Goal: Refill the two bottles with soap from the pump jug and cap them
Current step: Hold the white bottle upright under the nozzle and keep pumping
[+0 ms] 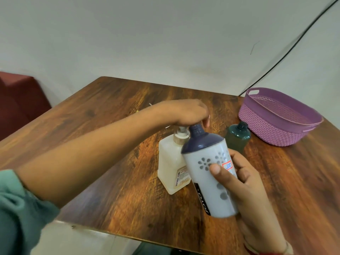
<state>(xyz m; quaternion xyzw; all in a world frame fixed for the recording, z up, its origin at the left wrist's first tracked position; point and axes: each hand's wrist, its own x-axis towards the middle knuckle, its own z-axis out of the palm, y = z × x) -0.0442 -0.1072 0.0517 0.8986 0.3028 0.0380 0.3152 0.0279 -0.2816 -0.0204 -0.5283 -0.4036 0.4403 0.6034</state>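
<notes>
We see table centre crowded: pump jug, white bottle tilted against it, green bottle just behind right. Left forearm bars path from near-left edge to jug top. Right hand blocks white bottle's right side. Purple basket fills far-right corner. We note narrow gap between green bottle and basket. Open room: far-left table, near-centre strip, right edge below basket.
</notes>
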